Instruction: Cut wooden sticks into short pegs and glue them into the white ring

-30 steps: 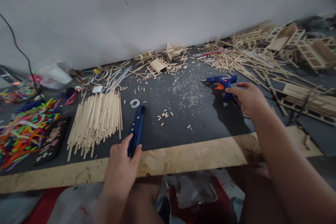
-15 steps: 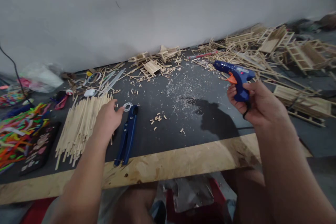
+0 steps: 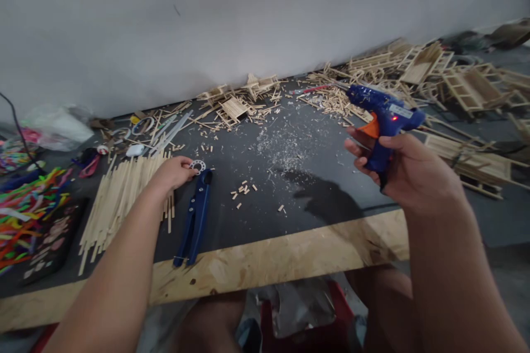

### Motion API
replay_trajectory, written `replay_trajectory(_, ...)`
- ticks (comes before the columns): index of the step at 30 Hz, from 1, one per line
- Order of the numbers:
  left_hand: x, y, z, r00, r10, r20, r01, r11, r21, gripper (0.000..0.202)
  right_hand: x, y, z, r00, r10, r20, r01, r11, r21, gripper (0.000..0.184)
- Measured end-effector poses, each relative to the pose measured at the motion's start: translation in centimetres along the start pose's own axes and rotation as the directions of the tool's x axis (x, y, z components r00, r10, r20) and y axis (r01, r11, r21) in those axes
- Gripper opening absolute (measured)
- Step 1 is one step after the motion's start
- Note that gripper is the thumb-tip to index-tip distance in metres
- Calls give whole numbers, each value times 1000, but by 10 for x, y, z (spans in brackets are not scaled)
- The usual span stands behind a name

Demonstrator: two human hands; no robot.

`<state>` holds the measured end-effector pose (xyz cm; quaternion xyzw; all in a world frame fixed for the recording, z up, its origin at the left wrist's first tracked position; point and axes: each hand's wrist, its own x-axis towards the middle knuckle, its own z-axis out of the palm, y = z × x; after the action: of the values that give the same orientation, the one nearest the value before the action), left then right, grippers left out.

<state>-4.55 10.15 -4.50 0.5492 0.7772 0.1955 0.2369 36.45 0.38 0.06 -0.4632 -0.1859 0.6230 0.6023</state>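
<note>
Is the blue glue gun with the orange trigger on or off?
Probably on: a small red light glows on the blue plastic glue gun.

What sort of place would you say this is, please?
It looks like a small craft workspace, judging by the blue glue gun, the spread of thin wooden sticks and the small stick-built pieces against the wall.
</note>
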Motion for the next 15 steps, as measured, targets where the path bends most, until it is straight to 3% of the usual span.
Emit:
replay_trajectory(4, -6, 12, -3, 998, 28, -61, -34, 996, -88, 22, -2, 2, 2, 1000, -13, -25, 12, 998, -54, 24)
replay_trajectory(7, -23, 21, -5, 990, 60, -127, -80, 984, -161, 32, -2, 4, 2, 998, -25, -59, 22, 999, -47, 19)
replay_trajectory(11, -64, 25, 10, 997, 77, 25, -70, 975, -209, 34, -1, 6, 0, 996, -57, -62, 55, 998, -42, 19)
replay_trajectory(13, -83, 22, 27, 997, 68, -39, -76, 957, -281, 32, -1, 7, -1, 996, -54, -69, 51, 997, -50, 21)
replay_trajectory(15, -95, 16, 45, 976, 75, -202, -146, 920, -363, 30, -1, 7, -3, 996, -58, -70, 54, 997, -59, 22)
